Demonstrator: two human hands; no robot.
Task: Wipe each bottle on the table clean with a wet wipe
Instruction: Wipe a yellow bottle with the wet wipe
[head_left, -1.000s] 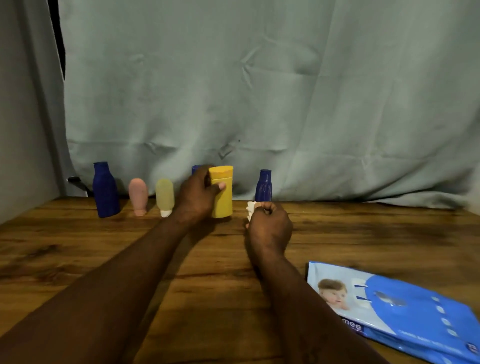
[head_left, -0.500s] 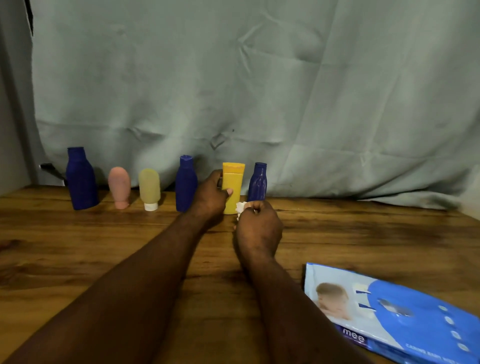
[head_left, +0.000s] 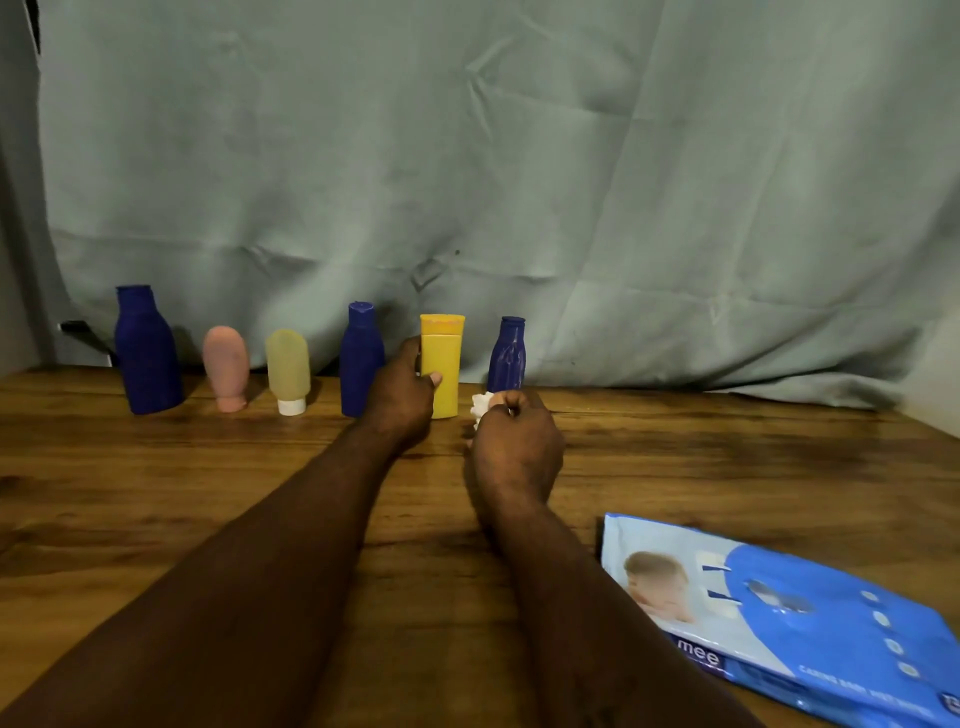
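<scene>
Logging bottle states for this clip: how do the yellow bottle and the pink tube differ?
The yellow bottle is taller and straight-sided; the pink tube is shorter and rounded. The left hand grips the yellow bottle; the pink tube stands untouched. The yellow bottle's cap is on top; the pink tube rests on its cap. Both stand upright on the table.

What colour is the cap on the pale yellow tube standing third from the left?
White; the cap sits at the bottom of the pale yellow tube, resting on the table. Head view shows it.
</scene>
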